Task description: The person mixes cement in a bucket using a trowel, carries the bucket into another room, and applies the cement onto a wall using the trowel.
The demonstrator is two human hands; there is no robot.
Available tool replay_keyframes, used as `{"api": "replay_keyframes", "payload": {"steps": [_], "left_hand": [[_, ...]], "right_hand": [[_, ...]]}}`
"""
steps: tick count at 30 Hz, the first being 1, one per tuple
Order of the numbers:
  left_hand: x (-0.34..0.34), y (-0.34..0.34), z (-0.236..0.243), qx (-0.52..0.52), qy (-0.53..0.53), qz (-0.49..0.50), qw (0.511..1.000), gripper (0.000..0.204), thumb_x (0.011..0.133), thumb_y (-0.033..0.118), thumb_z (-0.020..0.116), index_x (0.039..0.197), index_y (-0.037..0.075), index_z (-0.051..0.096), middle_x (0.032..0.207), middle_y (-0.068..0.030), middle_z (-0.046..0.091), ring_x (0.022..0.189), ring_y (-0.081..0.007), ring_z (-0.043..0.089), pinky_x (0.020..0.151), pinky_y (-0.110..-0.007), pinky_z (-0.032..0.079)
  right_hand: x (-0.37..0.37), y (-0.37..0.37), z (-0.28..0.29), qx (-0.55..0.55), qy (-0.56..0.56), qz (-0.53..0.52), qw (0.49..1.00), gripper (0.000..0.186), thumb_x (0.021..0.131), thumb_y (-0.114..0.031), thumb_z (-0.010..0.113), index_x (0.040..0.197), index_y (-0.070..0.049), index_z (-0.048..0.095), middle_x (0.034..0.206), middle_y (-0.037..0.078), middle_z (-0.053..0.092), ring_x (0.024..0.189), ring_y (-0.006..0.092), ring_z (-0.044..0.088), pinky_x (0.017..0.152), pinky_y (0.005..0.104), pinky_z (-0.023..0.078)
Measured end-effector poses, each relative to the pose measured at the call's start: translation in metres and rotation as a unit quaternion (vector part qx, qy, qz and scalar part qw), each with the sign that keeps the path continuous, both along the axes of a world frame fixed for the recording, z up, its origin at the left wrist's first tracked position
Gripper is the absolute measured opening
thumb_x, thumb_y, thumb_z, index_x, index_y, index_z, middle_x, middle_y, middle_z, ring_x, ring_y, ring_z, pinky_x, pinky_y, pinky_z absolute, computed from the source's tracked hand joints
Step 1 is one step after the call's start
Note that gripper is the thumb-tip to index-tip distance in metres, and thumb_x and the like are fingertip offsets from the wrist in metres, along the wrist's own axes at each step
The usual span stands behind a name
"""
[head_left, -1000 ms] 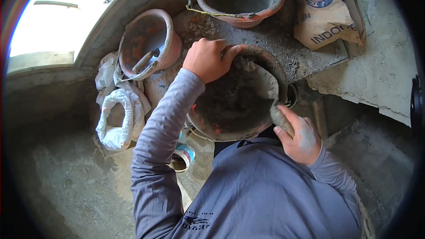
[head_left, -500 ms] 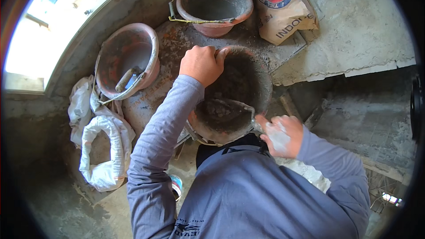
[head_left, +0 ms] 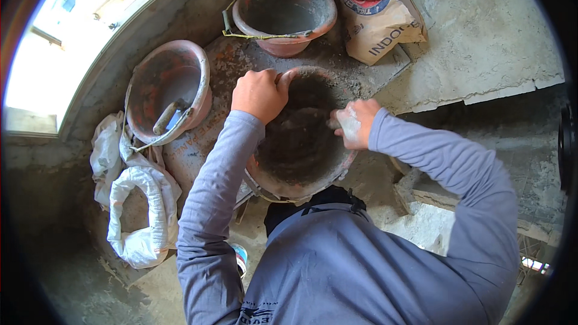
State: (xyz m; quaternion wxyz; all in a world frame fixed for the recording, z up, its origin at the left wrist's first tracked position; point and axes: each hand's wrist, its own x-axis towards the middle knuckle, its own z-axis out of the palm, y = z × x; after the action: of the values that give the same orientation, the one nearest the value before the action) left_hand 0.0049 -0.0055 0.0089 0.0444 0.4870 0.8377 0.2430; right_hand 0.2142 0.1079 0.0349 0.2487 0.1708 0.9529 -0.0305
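Note:
Right in front of me stands a reddish, dirt-crusted bucket (head_left: 344, 167) with dark grey mix (head_left: 295, 153) in it. My left hand (head_left: 259, 97) is closed over the bucket's far-left rim, thumb along the edge. At the bucket's right side, my right hand (head_left: 356, 125) is wrapped round the handle of a trowel (head_left: 332, 123). Its blade reaches into the mix and is hard to make out in the shadow. Pale grey residue coats the back of my right hand.
Another bucket (head_left: 203, 93) with a trowel (head_left: 165, 119) inside stands to the left, and a third bucket (head_left: 283, 46) farther back. A torn paper sack (head_left: 382, 27) lies at the far right. White woven sacks (head_left: 158, 207) lie left; a concrete ledge (head_left: 481, 42) runs right.
My right hand has moved up and left with the trowel, from outside the near-right rim to over the bucket's right side. The left hand keeps its grip on the rim.

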Motion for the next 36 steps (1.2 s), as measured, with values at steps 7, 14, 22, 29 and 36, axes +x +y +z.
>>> {"api": "replay_keyframes", "payload": {"steps": [7,14,22,29,36], "left_hand": [[0.007,0.002,0.000,0.010,0.000,0.022,1.000,0.052,0.095,0.046,0.065,0.070,0.000,0.069,0.069,-0.0258,0.065,0.069,-0.0459,0.067,0.067,-0.052,0.055],[0.011,0.001,0.001,0.004,-0.006,0.009,1.000,0.052,0.097,0.047,0.060,0.079,0.000,0.073,0.074,-0.0273,0.068,0.073,-0.0475,0.068,0.072,-0.053,0.057],[0.009,-0.016,-0.007,0.023,0.001,0.022,0.999,0.047,0.098,0.041,0.060,0.079,0.000,0.071,0.073,-0.0273,0.067,0.072,-0.0479,0.067,0.070,-0.055,0.056],[0.001,-0.026,-0.010,0.033,-0.012,0.005,0.999,0.046,0.098,0.041,0.060,0.077,0.001,0.070,0.071,-0.0264,0.067,0.070,-0.0473,0.067,0.068,-0.054,0.056],[0.002,-0.030,-0.011,0.041,0.008,-0.010,0.999,0.043,0.097,0.039,0.062,0.075,0.003,0.068,0.069,-0.0254,0.066,0.067,-0.0472,0.066,0.065,-0.055,0.055]], "right_hand": [[0.012,-0.013,0.062,0.057,0.065,0.099,0.991,0.034,0.091,-0.029,0.064,0.113,-0.003,0.064,0.079,0.017,0.071,0.073,0.0333,0.073,0.061,0.0465,0.056],[0.014,-0.010,-0.017,0.131,0.058,0.042,0.989,0.032,0.100,-0.016,0.048,0.121,0.005,0.059,0.082,0.022,0.071,0.071,0.0350,0.072,0.058,0.0448,0.057],[0.045,-0.091,-0.014,-0.072,0.056,-0.063,0.994,0.040,0.093,-0.023,0.063,0.118,0.007,0.059,0.073,0.023,0.069,0.070,0.0395,0.071,0.060,0.0493,0.057],[0.071,-0.141,0.055,-0.014,0.049,-0.038,0.998,0.048,0.098,-0.022,0.054,0.136,0.007,0.052,0.062,0.016,0.064,0.054,0.0317,0.066,0.048,0.0444,0.053],[0.017,-0.071,-0.004,-0.037,-0.008,-0.062,0.997,0.020,0.078,-0.028,0.075,0.092,-0.014,0.073,0.081,0.014,0.073,0.080,0.0322,0.074,0.071,0.0448,0.059]]}}
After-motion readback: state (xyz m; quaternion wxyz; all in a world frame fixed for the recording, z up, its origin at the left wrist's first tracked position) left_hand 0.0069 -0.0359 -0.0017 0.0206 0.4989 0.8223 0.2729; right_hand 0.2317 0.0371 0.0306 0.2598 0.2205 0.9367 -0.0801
